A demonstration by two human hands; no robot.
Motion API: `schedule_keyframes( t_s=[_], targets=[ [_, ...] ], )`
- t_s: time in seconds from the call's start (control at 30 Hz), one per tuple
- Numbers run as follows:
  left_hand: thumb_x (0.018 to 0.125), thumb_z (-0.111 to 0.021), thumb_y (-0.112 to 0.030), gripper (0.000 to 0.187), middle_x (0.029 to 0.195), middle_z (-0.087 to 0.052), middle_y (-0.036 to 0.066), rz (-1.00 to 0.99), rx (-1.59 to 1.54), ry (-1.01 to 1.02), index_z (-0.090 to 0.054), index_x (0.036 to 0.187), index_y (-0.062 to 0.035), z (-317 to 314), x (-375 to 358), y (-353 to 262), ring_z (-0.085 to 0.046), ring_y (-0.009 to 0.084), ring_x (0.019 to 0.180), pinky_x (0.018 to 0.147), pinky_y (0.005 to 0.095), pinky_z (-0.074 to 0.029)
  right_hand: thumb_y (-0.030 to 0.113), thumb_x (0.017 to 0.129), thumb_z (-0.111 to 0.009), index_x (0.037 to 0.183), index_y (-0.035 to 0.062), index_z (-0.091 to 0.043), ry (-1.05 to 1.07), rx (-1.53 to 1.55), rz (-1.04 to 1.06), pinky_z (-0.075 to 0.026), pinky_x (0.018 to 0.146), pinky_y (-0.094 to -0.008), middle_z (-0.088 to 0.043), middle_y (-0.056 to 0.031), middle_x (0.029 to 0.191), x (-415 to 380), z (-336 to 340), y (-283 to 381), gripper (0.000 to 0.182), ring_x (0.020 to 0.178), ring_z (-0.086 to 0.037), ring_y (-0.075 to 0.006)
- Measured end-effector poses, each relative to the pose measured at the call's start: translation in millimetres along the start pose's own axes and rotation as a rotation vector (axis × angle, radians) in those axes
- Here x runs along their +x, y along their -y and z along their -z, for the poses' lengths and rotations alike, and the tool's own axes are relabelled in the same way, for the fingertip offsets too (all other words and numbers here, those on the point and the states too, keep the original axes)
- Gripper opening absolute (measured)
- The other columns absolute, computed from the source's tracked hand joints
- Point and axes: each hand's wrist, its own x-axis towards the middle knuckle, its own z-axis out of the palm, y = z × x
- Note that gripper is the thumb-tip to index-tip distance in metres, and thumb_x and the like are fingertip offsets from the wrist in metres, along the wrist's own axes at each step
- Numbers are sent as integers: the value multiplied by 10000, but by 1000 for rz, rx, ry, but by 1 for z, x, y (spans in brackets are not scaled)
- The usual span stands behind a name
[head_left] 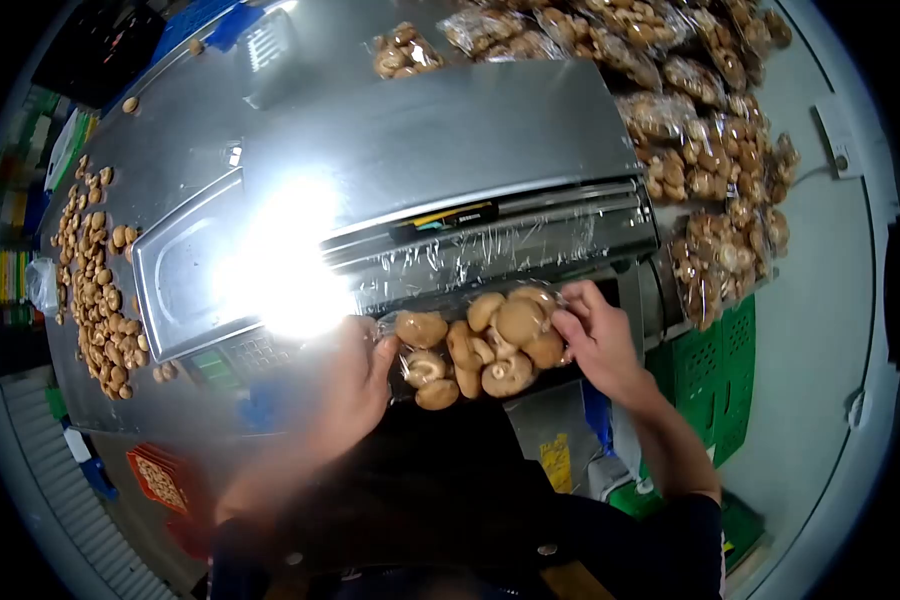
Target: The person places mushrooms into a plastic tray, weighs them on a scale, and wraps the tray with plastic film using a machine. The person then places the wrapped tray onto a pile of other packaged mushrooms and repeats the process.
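A tray of brown mushrooms [480, 345] sits at the near edge of a steel wrapping machine [440, 150], with clear cling film [470, 255] stretched from the machine's roll over it. My left hand [360, 375] grips the tray's left end. My right hand [595, 335] grips its right end, fingers pressing the film against the mushrooms. Glare from a lamp washes out the area just left of the tray.
Several wrapped mushroom packs [710, 150] are piled at the right and back of the machine. Loose mushrooms [95, 290] lie spread on the steel surface at left. Green crates [715, 350] stand below right; a red crate [155, 480] sits lower left.
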Motion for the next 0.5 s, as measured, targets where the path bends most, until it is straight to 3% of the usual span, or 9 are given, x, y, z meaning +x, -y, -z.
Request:
schedule_keyframes(
  t_s=[0.03, 0.1, 0.13, 0.2, 0.23, 0.27, 0.4, 0.43, 0.5],
  targets=[
    [987, -512, -107, 128, 615, -525, 18, -50, 59, -85, -417, 1031, -34, -11, -2, 14, -466, 64, 480, 427, 248, -360, 129, 930, -616, 1009, 7, -524, -70, 25, -8, -480, 623, -258, -608, -65, 759, -1, -11, -19, 173, 683, -579, -107],
    [979, -530, -102, 120, 642, -571, 33, -121, 153, -220, -452, 1029, -26, -27, -7, 35, -481, 70, 517, 464, 266, -379, 131, 929, -615, 1017, 14, -535, -334, -168, 213, -492, 614, -275, -627, -115, 764, -2, -36, -52, 167, 669, -631, -160],
    [978, -534, -104, 110, 655, -596, 43, -146, 187, -269, -479, 1019, -19, -31, -9, 41, -493, 75, 526, 476, 270, -391, 152, 938, -604, 959, 4, -569, -422, -145, 223, -496, 584, -298, -638, -137, 747, -5, -41, -54, 153, 641, -656, -217],
    [992, -524, -154, 174, 617, -598, 44, -148, 142, -305, -553, 912, -2, -21, -19, 53, -499, 68, 529, 481, 253, -390, 174, 945, -596, 897, -7, -592, -503, -189, 216, -496, 572, -304, -628, -132, 695, -9, -41, -56, 187, 600, -645, -214],
    [1002, -506, -187, 265, 575, -570, 23, 121, 8, -274, -573, 833, 6, -12, -23, 43, -477, 55, 510, 466, 237, -360, 185, 949, -592, 866, -12, -604, -546, -211, 214, -496, 567, -307, -623, -129, 669, -8, -41, -56, 214, 580, -639, -212],
    [1002, -507, -198, 311, 557, -550, 9, -21, 181, -311, -577, 775, 3, -11, -26, 67, -461, 47, 501, 460, 227, -341, 244, 943, -606, 702, -28, -605, -584, -180, 200, -455, 494, -307, -566, -113, 545, -9, -42, -55, 364, 469, -568, -180],
    [962, -572, -253, 440, 513, -492, -24, 266, -38, -124, -542, 572, -51, 35, -53, 67, -402, 26, 453, 421, 221, -281, 297, 915, -642, 523, -37, -535, -298, -94, -147, -337, 412, -297, -479, -66, 429, -39, -29, -38, 526, 371, -438, -116],
    [950, -586, -249, 435, 515, -504, -19, 617, -241, -77, -544, 562, -55, 49, -64, 33, -411, 30, 453, 421, 228, -288, 288, 917, -638, 548, -14, -556, -205, 0, -294, -333, 388, -280, -478, -26, 443, -52, -26, -40, 484, 365, -432, -100],
    [937, -595, -239, 402, 521, -523, -14, 527, -90, 44, -580, 589, -38, 68, -96, 77, -440, 41, 470, 436, 233, -311, 300, 915, -639, 584, 18, -575, -96, 82, -668, -312, 358, -249, -477, -3, 466, -71, -28, -31, 440, 364, -433, -84]
  ],
)
